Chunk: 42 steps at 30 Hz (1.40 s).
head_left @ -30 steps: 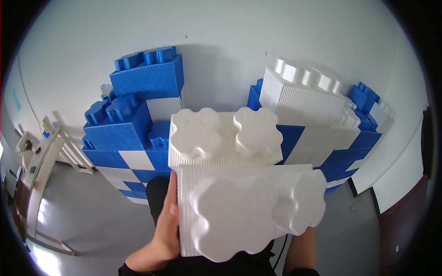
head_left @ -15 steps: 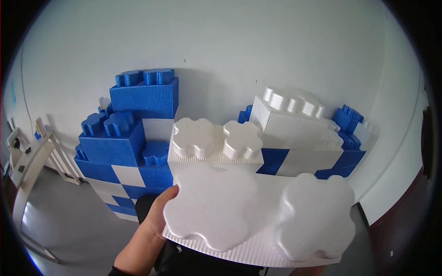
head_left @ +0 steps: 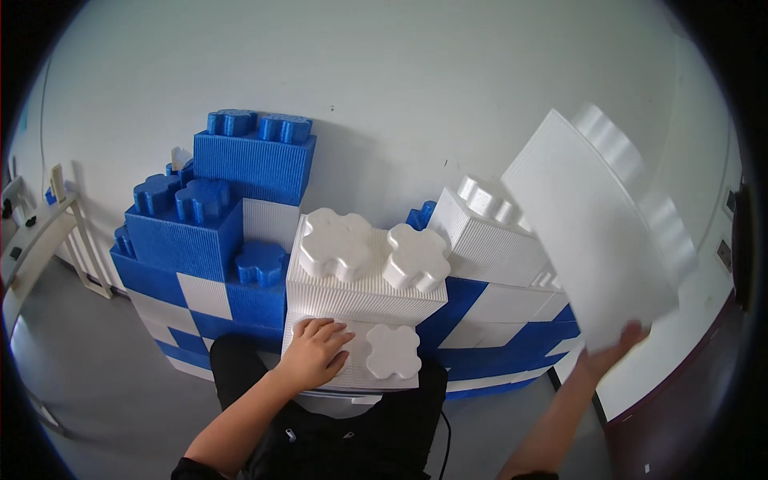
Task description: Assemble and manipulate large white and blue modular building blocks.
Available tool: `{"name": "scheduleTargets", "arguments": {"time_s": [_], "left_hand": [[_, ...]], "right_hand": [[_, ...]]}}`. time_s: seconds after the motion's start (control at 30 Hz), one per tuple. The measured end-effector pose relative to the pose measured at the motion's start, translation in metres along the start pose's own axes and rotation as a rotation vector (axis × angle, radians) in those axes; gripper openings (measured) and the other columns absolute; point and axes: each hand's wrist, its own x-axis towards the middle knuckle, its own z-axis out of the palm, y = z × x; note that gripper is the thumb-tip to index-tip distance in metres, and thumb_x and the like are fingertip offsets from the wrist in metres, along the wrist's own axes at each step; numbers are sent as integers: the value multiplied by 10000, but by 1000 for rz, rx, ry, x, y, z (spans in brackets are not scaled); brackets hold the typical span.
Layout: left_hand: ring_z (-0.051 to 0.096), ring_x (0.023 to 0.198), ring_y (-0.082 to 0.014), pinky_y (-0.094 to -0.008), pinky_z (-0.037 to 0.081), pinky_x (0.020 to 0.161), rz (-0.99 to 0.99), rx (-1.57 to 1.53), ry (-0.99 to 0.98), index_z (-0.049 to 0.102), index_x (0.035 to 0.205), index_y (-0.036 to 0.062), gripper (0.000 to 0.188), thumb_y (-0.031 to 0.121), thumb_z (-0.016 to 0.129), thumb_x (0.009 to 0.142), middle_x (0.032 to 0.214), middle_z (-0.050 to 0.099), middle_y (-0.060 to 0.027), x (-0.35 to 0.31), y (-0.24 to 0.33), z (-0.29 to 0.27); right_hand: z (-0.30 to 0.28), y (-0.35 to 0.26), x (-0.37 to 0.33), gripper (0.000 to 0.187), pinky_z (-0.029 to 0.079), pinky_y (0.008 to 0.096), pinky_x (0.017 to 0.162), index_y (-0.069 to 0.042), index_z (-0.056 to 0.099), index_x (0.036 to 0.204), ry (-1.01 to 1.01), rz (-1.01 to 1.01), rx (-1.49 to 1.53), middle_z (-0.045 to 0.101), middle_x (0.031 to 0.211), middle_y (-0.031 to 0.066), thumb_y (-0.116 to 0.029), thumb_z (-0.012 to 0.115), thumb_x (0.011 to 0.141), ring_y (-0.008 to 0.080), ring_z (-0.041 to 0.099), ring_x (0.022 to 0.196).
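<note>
On the right, a large white foam building block (head_left: 592, 240) is held up and tilted, its studs pointing to the upper right. My right hand (head_left: 616, 350) is closed on its lower edge. My left hand (head_left: 316, 352) lies with fingers spread over a stud of a low white block (head_left: 352, 364) in front of me, partly hiding that stud; a second stud (head_left: 394, 352) shows beside it. Directly behind stands a taller white block (head_left: 364, 296) with two studs on top, touching the low one.
Stacked blue and white blocks make a wall, with a blue block (head_left: 252, 164) highest on the left and a white block (head_left: 488, 240) on the right. A pale wooden frame (head_left: 76, 224) stands far left. The grey floor (head_left: 104, 384) shows left of my knees.
The large white block has gone from both hands in front of me to my right hand alone, up and to the right. My left hand has let go and dropped onto the low block.
</note>
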Motion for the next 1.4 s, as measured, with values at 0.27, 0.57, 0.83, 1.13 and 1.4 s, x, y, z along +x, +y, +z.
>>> {"name": "scheduleTargets", "arguments": {"time_s": [0.27,0.57,0.83,1.13,1.4], "left_hand": [[419,1344,-338,-623,226,1120,-64,322,-109,556,1367,173,539,391,608,876,1437,473,-121,-5,7,6],[454,1305,-314,-637,207,1120,-97,258,-173,546,1374,178,550,391,606,871,1438,472,-116,-17,20,-4],[466,1285,-320,-639,215,1113,-106,276,-180,535,1382,174,553,366,613,869,1445,460,-116,-28,37,-5],[476,1239,-342,-654,243,1071,-178,263,-225,562,1334,177,574,321,676,790,1402,470,-119,-38,60,-12],[635,964,-333,-450,478,938,-22,5,65,689,1085,61,352,124,667,739,1058,674,-160,-21,52,-32]], "right_hand": [[111,117,85,1070,389,479,1062,80,277,1383,73,-17,-811,366,1367,331,-587,798,729,406,465,1234],[127,118,66,1192,299,517,1104,140,255,1400,-69,13,-1016,335,1381,340,-693,749,706,463,315,1320],[132,63,-39,840,329,479,1092,76,350,1403,-613,-379,-644,391,1397,276,-402,750,840,426,390,1294],[146,48,-126,1021,352,584,1038,-66,428,1429,-1289,-250,-797,406,1413,275,-557,847,638,505,441,1198],[132,57,-134,991,463,559,967,-100,406,1457,-1194,-302,-901,383,1455,279,-446,851,642,538,421,1223]]}}
